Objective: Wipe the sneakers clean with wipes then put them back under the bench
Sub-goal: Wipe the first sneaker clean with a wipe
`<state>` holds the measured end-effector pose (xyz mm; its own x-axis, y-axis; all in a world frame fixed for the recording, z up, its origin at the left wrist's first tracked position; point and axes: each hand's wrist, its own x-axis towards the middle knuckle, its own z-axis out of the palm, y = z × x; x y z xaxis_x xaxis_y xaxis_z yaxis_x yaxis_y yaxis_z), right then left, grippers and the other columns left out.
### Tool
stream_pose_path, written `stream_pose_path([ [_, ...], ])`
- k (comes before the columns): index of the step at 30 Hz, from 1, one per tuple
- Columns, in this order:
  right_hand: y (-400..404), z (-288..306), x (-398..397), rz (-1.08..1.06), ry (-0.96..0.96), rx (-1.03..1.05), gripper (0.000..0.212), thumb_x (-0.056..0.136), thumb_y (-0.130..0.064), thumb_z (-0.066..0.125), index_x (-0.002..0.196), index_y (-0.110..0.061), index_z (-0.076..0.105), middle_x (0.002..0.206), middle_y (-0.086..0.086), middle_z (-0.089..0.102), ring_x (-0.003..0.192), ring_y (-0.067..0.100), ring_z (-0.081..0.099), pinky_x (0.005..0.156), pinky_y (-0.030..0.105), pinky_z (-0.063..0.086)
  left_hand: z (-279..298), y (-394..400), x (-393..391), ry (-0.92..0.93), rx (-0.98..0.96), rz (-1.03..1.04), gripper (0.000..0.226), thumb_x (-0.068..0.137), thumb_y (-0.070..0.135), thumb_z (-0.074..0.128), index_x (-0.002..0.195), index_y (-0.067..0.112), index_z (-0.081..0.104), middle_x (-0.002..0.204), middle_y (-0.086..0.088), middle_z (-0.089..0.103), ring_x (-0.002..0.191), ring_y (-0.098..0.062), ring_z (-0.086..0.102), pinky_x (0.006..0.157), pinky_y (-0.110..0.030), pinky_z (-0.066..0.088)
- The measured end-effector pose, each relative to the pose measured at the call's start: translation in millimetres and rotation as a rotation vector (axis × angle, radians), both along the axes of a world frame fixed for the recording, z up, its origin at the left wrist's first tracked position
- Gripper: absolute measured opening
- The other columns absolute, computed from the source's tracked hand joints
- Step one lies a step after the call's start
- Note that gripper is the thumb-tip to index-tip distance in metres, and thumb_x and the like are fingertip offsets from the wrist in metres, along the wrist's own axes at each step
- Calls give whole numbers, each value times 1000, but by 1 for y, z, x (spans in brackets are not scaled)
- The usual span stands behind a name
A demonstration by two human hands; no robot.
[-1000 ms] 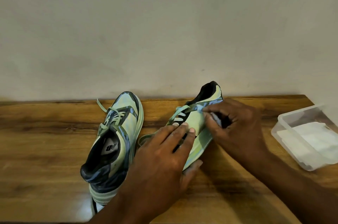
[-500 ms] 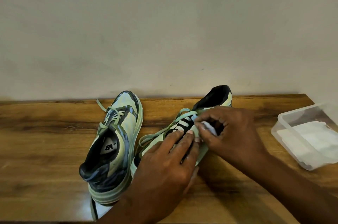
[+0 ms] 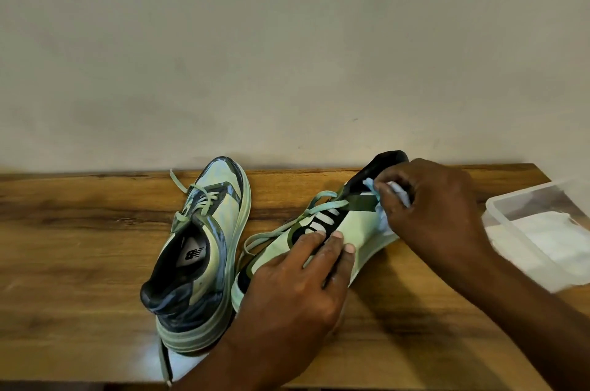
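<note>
A wooden table (image 3: 79, 247) with dark grain streaks stands flush against a plain, pale wall (image 3: 287, 39). Two green sneakers sit on it: the left sneaker (image 3: 204, 250) upright, the right sneaker (image 3: 354, 228) tipped on its side. The left hand (image 3: 297, 291) presses flat on the tipped sneaker; the right hand (image 3: 434, 205) pinches a wipe (image 3: 388, 199) against its toe. A clear plastic tub (image 3: 542, 231) of wipes sits at the table's right end.

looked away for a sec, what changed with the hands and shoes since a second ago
The right hand, still pinching the wipe, slid up the side of the shoe towards its black heel collar. That shoe turned a little, its collar end swinging right. The left hand kept pressing it down. The other shoe, the plastic box and the bench stayed put.
</note>
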<state>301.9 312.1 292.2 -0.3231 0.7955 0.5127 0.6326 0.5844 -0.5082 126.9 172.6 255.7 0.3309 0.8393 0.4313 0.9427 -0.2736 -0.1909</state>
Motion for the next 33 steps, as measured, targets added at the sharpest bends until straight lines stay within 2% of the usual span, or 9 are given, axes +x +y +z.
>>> stream_pose_path([
  [4, -24, -9, -18, 112, -68, -16, 8, 88, -17, 75, 92, -23, 77, 84, -8, 68, 72, 5, 60, 67, 33, 54, 0, -1, 3, -7, 0, -18, 47, 87, 33, 83, 127, 10, 74, 130, -11, 71, 118, -28, 68, 75, -37, 64],
  [7, -31, -12, -26, 195, -117, -27, 8, 88, -17, 74, 90, -24, 76, 83, -10, 67, 74, 3, 59, 67, 31, 54, 1, -1, 3, -18, 4, -31, 43, 87, 33, 83, 123, 11, 75, 129, -11, 71, 119, -28, 68, 76, -35, 62],
  [12, 1, -3, -2, -9, 1, -4, 12, 88, -15, 76, 83, -26, 76, 73, -15, 64, 66, -2, 58, 65, 14, 44, -9, 0, 0, 21, -23, -20, 53, 88, 31, 82, 135, 10, 68, 136, -12, 68, 121, -29, 66, 76, -39, 64],
  [15, -17, -10, -15, 47, -45, -33, 8, 88, -16, 76, 87, -25, 75, 79, -10, 68, 70, 3, 60, 66, 28, 52, -9, 0, 1, 17, -23, -28, 52, 86, 30, 85, 131, 10, 71, 134, -12, 69, 119, -29, 67, 75, -39, 64],
  [17, -28, -14, -24, 124, -92, -53, 6, 89, -21, 75, 88, -27, 74, 80, -14, 67, 72, 2, 61, 66, 29, 53, -8, 0, 1, -9, -12, -36, 49, 85, 30, 85, 128, 10, 73, 132, -11, 70, 119, -29, 67, 75, -38, 64],
  [23, -5, 4, 3, -47, 72, -37, 13, 85, -19, 81, 86, -28, 73, 74, -20, 66, 68, -4, 64, 61, 12, 50, -4, 1, -5, -73, -18, -43, 57, 86, 38, 83, 135, 13, 69, 136, -7, 69, 122, -25, 65, 74, -37, 64],
  [26, -25, -7, -4, 62, 141, -133, 16, 83, -15, 84, 92, -24, 74, 79, -19, 68, 74, -5, 66, 58, 4, 46, 0, 4, -9, -134, -30, -40, 55, 87, 41, 76, 135, 16, 69, 135, -4, 68, 123, -22, 64, 70, -37, 64],
  [30, -37, -23, -10, 220, 72, -57, 15, 86, -15, 79, 96, -24, 73, 85, -20, 68, 76, -6, 63, 65, 4, 45, 2, 11, -16, -205, -34, -35, 53, 86, 41, 65, 133, 16, 70, 132, -2, 70, 119, -23, 65, 69, -40, 64],
  [33, -9, -20, 5, 70, 238, -107, 19, 87, -10, 79, 93, -26, 70, 84, -21, 68, 77, -4, 66, 63, 6, 46, 4, 14, -20, -257, -20, -42, 53, 83, 37, 77, 131, 16, 72, 131, 0, 71, 116, -21, 68, 69, -39, 63],
])
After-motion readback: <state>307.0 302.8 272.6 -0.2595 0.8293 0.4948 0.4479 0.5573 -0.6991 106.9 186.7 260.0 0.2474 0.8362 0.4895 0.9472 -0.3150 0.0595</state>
